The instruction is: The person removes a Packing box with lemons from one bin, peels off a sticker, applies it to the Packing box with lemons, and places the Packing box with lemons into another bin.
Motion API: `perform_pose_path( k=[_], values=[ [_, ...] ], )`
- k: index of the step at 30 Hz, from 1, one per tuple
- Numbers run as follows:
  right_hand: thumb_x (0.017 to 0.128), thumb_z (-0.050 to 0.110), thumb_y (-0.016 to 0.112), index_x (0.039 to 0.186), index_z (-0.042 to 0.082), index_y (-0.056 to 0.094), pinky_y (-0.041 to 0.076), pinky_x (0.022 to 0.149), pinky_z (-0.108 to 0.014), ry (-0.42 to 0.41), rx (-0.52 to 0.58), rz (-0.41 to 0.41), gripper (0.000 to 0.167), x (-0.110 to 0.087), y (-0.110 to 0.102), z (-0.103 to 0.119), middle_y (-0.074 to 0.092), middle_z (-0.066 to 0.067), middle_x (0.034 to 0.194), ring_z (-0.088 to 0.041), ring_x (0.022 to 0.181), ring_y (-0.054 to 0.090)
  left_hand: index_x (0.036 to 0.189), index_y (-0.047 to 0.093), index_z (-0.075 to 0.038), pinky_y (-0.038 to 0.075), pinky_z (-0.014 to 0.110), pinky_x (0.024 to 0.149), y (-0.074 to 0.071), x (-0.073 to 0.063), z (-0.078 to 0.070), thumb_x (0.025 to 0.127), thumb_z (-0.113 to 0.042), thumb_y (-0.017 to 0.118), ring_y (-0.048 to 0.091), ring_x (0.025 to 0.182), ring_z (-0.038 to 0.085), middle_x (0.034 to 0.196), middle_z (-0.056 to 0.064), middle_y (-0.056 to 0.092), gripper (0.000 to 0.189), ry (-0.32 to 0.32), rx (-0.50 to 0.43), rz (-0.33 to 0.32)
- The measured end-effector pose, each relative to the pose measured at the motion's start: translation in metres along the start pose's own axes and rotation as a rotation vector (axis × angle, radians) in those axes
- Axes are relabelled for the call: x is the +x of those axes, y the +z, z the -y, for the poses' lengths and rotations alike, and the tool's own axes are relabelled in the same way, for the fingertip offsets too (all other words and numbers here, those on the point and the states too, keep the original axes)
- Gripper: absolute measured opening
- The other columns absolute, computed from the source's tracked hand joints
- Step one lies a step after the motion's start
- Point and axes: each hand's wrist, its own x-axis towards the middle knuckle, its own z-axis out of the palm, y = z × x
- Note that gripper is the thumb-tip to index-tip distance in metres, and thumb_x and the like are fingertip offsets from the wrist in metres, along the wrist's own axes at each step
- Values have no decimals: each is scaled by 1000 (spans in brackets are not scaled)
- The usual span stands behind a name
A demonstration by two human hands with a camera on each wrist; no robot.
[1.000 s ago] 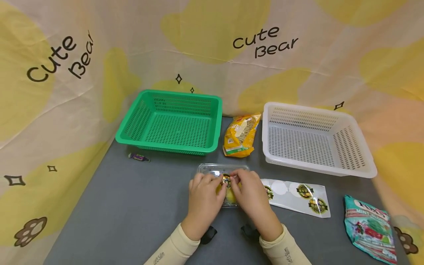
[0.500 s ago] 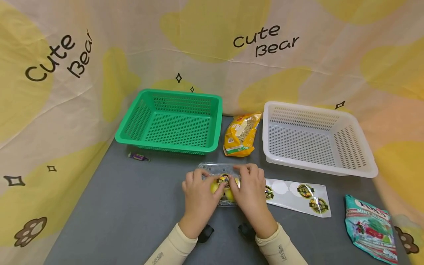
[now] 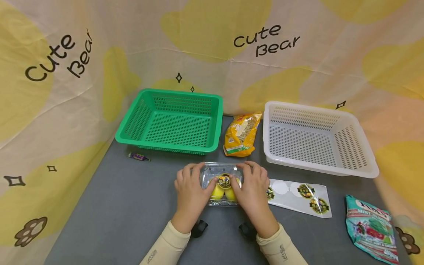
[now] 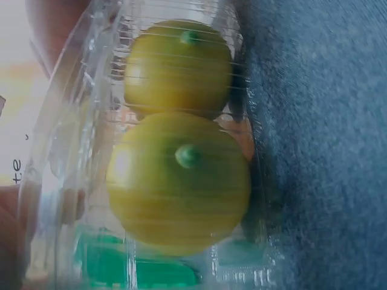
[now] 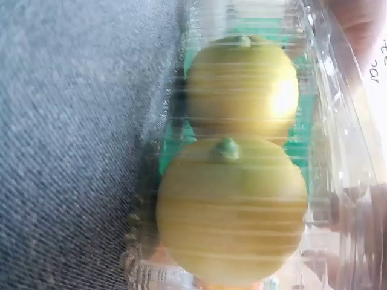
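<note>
A clear plastic fruit box (image 3: 222,169) lies on the grey table between both hands. Through its wall show two yellow round fruits with green stem ends, the nearer one (image 4: 178,187) large in the left wrist view. On the lid sits a round black-and-gold sticker (image 3: 224,181). My left hand (image 3: 190,193) holds the box's left side, its thumb at the sticker's left edge. From the right, my right hand (image 3: 253,195) grips the opposite side with its thumb by the sticker's right edge. Some fingertips are hidden behind the box.
Behind stand a green basket (image 3: 179,129) and a white basket (image 3: 298,143), with a yellow food bag (image 3: 241,134) between them. A sticker sheet (image 3: 298,197) lies right of the box, a teal candy bag (image 3: 371,228) farther right. One purple-wrapped candy (image 3: 138,157) lies at left.
Both hands have spread from the sticker in the middle out to the box's sides. The sticker now lies flat on the lid, and more of the box and fruits shows.
</note>
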Motion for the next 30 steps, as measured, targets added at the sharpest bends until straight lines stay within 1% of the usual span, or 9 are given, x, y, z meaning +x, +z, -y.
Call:
perform_pose_path(
  k=[4,7,11,14,18,23,26,30],
  values=[
    [92,23,83,127,6,70,30,101,-63,-13,29,-33,41,1,-2,-1,53,-20,143,-46,134,36,139,67,-8,40,59,94,-1,0,-1,87,-35,90,49,123,41,132,17,59,63,-20,-41,26],
    [93,22,81,128,6,70,28,103,-63,-14,42,-43,40,2,-5,-3,52,-20,145,-46,135,35,141,66,-8,39,60,96,-2,0,-1,91,-33,86,49,126,42,136,18,58,60,-35,-75,40],
    [96,24,78,132,6,68,25,106,-65,-5,45,-47,41,4,-10,-7,49,-20,149,-46,138,32,143,64,-9,37,62,99,-2,1,-2,94,-32,80,47,130,43,143,19,55,57,-53,-109,45],
    [98,26,75,136,6,67,22,109,-69,-8,44,-71,43,6,-17,-10,46,-20,153,-48,141,30,146,61,-9,35,64,102,-3,1,-2,95,-34,79,44,135,45,150,20,51,59,-63,-126,57],
    [101,26,71,142,7,65,19,109,-73,-28,39,-117,46,7,-28,-15,41,-20,160,-49,143,27,151,56,-10,32,68,105,-5,1,-2,97,-37,77,39,141,46,157,21,45,65,-73,-139,81],
    [104,28,66,148,7,60,16,110,-75,-35,31,-165,50,12,-43,-28,31,-21,165,-51,146,21,154,54,-10,30,69,107,-6,1,-1,98,-41,75,37,143,47,159,22,42,67,-78,-139,93],
    [105,31,62,151,7,57,15,110,-76,-17,18,-185,52,17,-55,-38,25,-22,167,-52,148,16,155,53,-11,29,69,108,-6,1,-1,98,-42,74,36,144,47,161,21,41,68,-86,-141,104],
    [106,34,59,153,7,54,14,109,-75,24,2,-220,54,23,-75,-53,24,-21,168,-51,149,13,155,52,-11,29,69,108,-5,0,0,99,-44,73,36,145,46,161,20,41,68,-89,-144,113]
  ],
)
